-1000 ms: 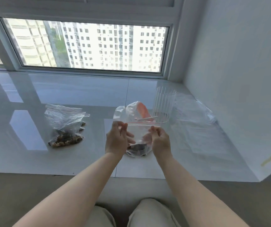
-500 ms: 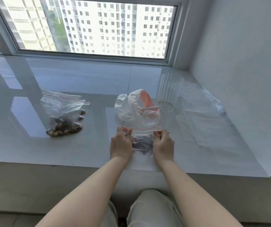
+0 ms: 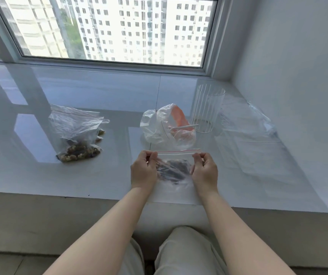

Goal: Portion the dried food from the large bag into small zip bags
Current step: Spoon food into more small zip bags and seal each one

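Small zip bag (image 3: 176, 171) lies flat on the worktop (image 3: 99, 96), close to the front edge, roughly mid-width, w/ a dark clump of dried food showing through it. Left hand (image 3: 143, 170) pinches the zip strip's left end btwn thumb & fingers; right hand (image 3: 204, 169) pinches the right end the same way, strip stretched taut btwn them. Looks like the sealing step.

To do it well, I'd say: keep the strip straight & level, mate both tracks at one end first, then run thumb & forefinger along to the other end w/ steady pressure. Press air out toward the mouth before the last bit closes. Keep the food down low, away from the tracks; a crumb there would prob. stop the seal. Can't tell from here whether any of the strip is already locked.

Just behind, toward the back edge, sits the large bag (image 3: 167, 126), mouth open, orange inside & a white scoop handle sticking out. Clear ribbed cup (image 3: 206, 110) just right of it. Filled bags (image 3: 76, 133) lie well apart toward the left edge; empty clear bags (image 3: 254, 139) lie near the right edge.
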